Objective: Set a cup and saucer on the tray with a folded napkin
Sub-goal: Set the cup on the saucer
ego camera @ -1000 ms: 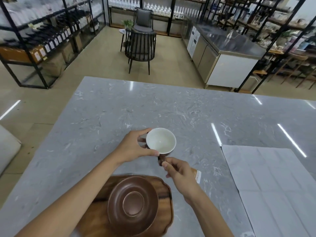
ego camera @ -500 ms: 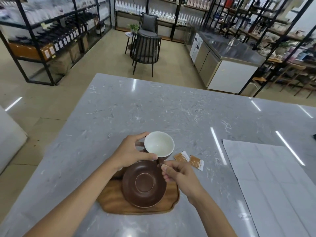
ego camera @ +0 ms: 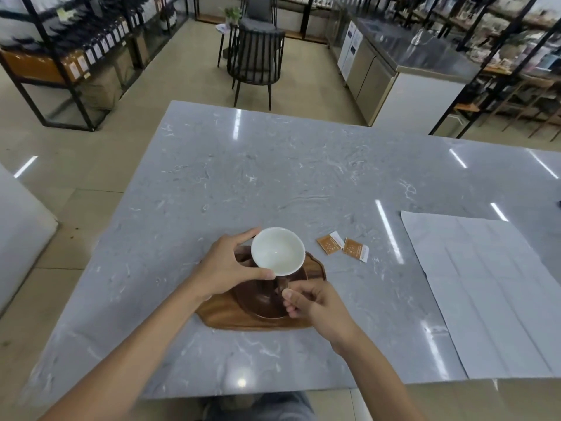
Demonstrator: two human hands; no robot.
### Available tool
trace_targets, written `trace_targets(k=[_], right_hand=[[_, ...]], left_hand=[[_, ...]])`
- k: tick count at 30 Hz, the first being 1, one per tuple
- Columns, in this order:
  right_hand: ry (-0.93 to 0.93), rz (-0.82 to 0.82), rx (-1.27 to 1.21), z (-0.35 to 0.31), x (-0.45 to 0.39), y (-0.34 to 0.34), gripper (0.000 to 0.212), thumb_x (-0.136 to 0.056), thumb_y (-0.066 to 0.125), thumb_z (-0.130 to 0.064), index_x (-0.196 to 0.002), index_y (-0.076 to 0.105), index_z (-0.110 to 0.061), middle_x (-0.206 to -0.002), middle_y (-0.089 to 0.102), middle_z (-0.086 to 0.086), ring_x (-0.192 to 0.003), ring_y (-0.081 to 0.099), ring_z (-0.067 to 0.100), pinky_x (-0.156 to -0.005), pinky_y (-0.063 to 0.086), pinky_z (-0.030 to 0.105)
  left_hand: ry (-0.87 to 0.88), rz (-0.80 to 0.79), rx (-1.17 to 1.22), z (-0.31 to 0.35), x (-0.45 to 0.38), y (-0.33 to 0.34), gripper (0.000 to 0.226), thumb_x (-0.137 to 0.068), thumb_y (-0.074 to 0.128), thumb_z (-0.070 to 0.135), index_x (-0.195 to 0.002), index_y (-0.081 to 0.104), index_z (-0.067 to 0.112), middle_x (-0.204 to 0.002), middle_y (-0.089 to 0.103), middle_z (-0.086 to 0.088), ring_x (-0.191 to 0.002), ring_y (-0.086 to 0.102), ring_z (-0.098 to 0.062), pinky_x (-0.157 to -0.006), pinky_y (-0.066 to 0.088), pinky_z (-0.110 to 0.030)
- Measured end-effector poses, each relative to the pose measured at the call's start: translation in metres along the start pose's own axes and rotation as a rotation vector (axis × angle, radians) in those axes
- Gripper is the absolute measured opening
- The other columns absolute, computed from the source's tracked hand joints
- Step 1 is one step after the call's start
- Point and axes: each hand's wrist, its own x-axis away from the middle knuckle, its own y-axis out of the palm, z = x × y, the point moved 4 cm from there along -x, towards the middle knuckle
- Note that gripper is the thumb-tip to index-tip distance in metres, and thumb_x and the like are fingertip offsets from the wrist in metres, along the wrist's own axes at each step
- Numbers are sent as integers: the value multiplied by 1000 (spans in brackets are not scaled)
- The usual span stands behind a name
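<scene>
A cup (ego camera: 277, 250), white inside and brown outside, hangs tilted just above a dark brown saucer (ego camera: 264, 302). The saucer lies on a wooden tray (ego camera: 221, 314) near the table's front edge. My left hand (ego camera: 226, 268) grips the cup's rim between thumb and fingers. My right hand (ego camera: 315, 305) is at the cup's lower right side with the fingers curled in, apparently pinching the handle, which is hidden. A large unfolded white napkin (ego camera: 485, 293) lies flat on the table to the right.
Two small orange sachets (ego camera: 343, 246) lie on the grey marble table (ego camera: 273, 171) just right of the tray. A black chair (ego camera: 256, 56) stands beyond the far edge, with shelving at left and a steel counter (ego camera: 409, 56) at right.
The cup has come down and nearer to the saucer, held by both hands. The view has tilted, so the tray and saucer sit higher in frame and the sachets show.
</scene>
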Motion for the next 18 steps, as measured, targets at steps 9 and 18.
trace_targets(k=[9, 18], right_hand=[[-14, -8, -24, 23, 16, 7, 17, -99, 66, -13, -104, 79, -3, -81, 72, 4, -76, 66, 10, -76, 58, 24], [-6, -18, 0, 32, 16, 10, 15, -99, 67, -19, -98, 82, -15, -82, 75, 1, -78, 68, 12, -79, 59, 28]], left_hand=[[-3, -10, -2, -10, 20, 8, 84, -57, 98, 29, -130, 61, 47, -125, 68, 16, -119, 64, -12, -92, 60, -31], [-30, 17, 44, -12, 27, 9, 86, -56, 98, 22, -130, 62, 47, -126, 66, 23, -121, 62, -10, -89, 59, -24]])
